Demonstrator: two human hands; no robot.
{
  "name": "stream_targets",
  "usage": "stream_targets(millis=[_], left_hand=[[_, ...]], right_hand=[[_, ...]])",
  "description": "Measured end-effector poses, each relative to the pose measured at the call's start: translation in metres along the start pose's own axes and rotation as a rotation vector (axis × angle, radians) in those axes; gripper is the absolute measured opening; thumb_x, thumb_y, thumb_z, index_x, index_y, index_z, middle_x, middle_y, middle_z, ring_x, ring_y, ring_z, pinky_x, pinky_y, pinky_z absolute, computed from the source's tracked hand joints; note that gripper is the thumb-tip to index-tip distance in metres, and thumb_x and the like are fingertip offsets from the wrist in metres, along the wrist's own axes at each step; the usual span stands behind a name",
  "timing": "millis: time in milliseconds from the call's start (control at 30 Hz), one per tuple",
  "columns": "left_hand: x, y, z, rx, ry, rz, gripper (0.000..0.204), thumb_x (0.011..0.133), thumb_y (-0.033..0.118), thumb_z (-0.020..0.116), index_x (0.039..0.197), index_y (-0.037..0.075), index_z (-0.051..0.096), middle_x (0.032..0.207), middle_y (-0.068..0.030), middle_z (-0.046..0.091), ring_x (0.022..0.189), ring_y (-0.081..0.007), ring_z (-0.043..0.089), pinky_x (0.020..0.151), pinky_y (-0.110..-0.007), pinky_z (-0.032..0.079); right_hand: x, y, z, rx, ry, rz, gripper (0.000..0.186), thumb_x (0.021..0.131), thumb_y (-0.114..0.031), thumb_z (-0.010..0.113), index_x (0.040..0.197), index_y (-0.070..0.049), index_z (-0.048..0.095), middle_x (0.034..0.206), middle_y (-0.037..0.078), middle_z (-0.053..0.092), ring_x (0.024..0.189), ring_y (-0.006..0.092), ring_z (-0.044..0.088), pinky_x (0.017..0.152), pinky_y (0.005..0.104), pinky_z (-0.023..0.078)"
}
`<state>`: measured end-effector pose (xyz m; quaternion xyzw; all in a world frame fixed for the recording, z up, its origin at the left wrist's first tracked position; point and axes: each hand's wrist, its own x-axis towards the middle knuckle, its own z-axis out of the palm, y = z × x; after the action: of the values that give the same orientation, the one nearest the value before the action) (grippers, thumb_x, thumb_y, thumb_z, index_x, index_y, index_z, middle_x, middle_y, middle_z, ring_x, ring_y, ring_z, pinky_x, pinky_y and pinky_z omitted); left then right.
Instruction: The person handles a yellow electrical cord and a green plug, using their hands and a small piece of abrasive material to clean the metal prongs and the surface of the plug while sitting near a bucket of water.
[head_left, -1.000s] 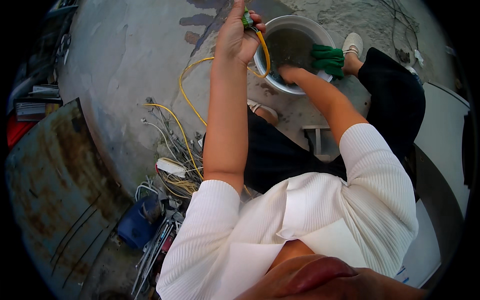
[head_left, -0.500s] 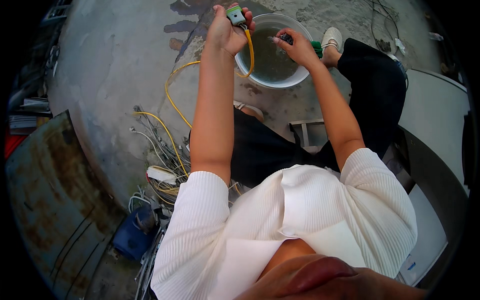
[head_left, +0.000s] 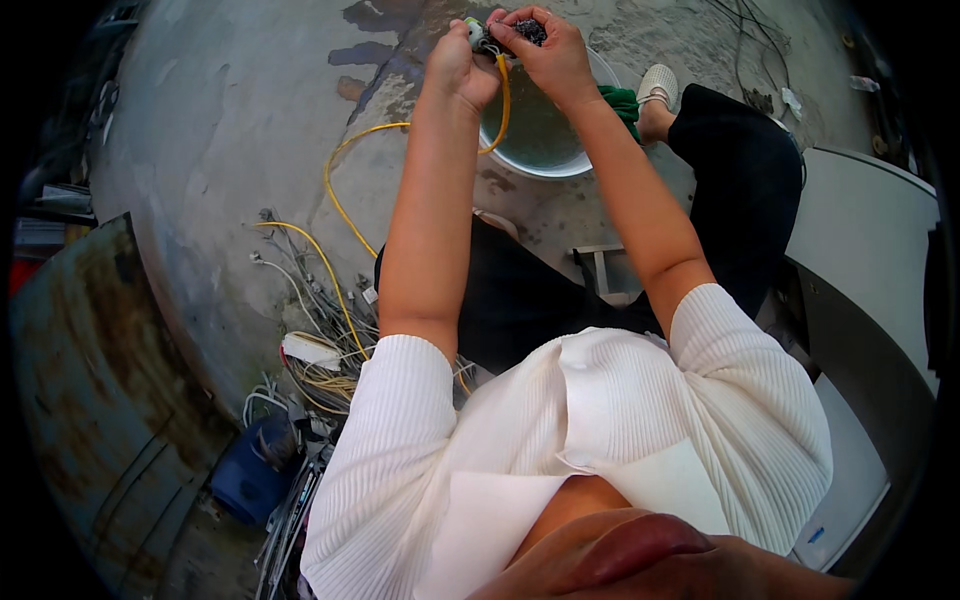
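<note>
My left hand (head_left: 460, 68) is closed round a small white-and-green block (head_left: 476, 36) on the end of a yellow cable (head_left: 506, 92). In my right hand (head_left: 558, 62) is a dark, curly metal scourer (head_left: 530, 33), gripped between thumb and fingers. Both hands meet over the left rim of a white basin (head_left: 548, 173) of murky water, and the scourer is right beside the block. My fingers partly cover the block, so whether the scourer touches it I cannot tell.
A green cloth (head_left: 622, 105) hangs at the basin's right side. Tangled cables (head_left: 330, 350) lie on the concrete floor at my left, near a blue container (head_left: 256, 470) and a rusty metal sheet (head_left: 120, 400). A pale panel (head_left: 860, 230) stands at my right.
My right hand has come up and left from above the basin water, bringing the scourer to the block. My left hand has shifted slightly and still holds the block.
</note>
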<state>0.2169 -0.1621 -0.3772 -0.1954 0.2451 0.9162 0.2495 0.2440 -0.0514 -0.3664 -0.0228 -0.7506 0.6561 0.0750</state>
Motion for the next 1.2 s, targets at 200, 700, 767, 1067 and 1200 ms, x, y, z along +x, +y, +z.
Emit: stream_targets(millis=[200, 700, 767, 1067, 1200], left_hand=[[0.023, 0.005, -0.035, -0.029, -0.081, -0.024, 0.05, 0.1, 0.034, 0.016, 0.115, -0.008, 0.039, 0.104, -0.0143, 0.051, 0.089, -0.0216, 0.053, 0.089, -0.034, 0.047], [0.04, -0.01, -0.055, -0.071, -0.181, 0.166, 0.031, 0.1, 0.027, 0.027, 0.1, 0.005, 0.049, 0.083, -0.0076, 0.054, 0.075, -0.0186, 0.054, 0.073, -0.034, 0.05], [0.028, -0.014, -0.017, -0.075, -0.07, 0.102, 0.029, 0.1, 0.026, 0.028, 0.1, 0.005, 0.049, 0.082, -0.0071, 0.053, 0.074, -0.0184, 0.053, 0.076, -0.035, 0.05], [0.021, -0.005, -0.016, -0.097, -0.062, 0.113, 0.036, 0.1, 0.03, 0.025, 0.113, 0.004, 0.046, 0.088, -0.0095, 0.057, 0.08, -0.021, 0.056, 0.078, -0.036, 0.05], [0.025, -0.007, -0.029, -0.037, -0.094, 0.141, 0.036, 0.1, 0.029, 0.026, 0.118, 0.004, 0.046, 0.09, -0.0101, 0.058, 0.082, -0.021, 0.056, 0.08, -0.035, 0.049]], right_hand=[[-0.012, 0.008, 0.001, -0.282, -0.008, -0.281, 0.023, 0.074, -0.02, 0.073, 0.091, -0.007, 0.064, 0.083, 0.004, 0.066, 0.07, 0.0161, 0.061, 0.068, 0.0262, 0.048], [-0.008, 0.018, 0.017, 0.243, 0.09, 0.103, 0.018, 0.078, -0.016, 0.072, 0.086, -0.003, 0.064, 0.081, 0.004, 0.066, 0.073, 0.0081, 0.059, 0.066, 0.0228, 0.048], [-0.005, 0.025, 0.002, 0.293, 0.103, 0.08, 0.018, 0.078, -0.016, 0.073, 0.085, -0.003, 0.063, 0.081, 0.004, 0.066, 0.073, 0.008, 0.059, 0.066, 0.0232, 0.049], [-0.001, 0.026, 0.013, 0.506, 0.16, 0.194, 0.016, 0.078, -0.013, 0.072, 0.082, -0.001, 0.061, 0.091, 0.006, 0.067, 0.081, 0.0081, 0.059, 0.075, 0.0227, 0.048], [-0.012, 0.022, 0.022, 0.299, 0.129, -0.066, 0.016, 0.078, -0.012, 0.072, 0.083, -0.001, 0.062, 0.09, 0.006, 0.067, 0.081, 0.0088, 0.06, 0.076, 0.0226, 0.049]])
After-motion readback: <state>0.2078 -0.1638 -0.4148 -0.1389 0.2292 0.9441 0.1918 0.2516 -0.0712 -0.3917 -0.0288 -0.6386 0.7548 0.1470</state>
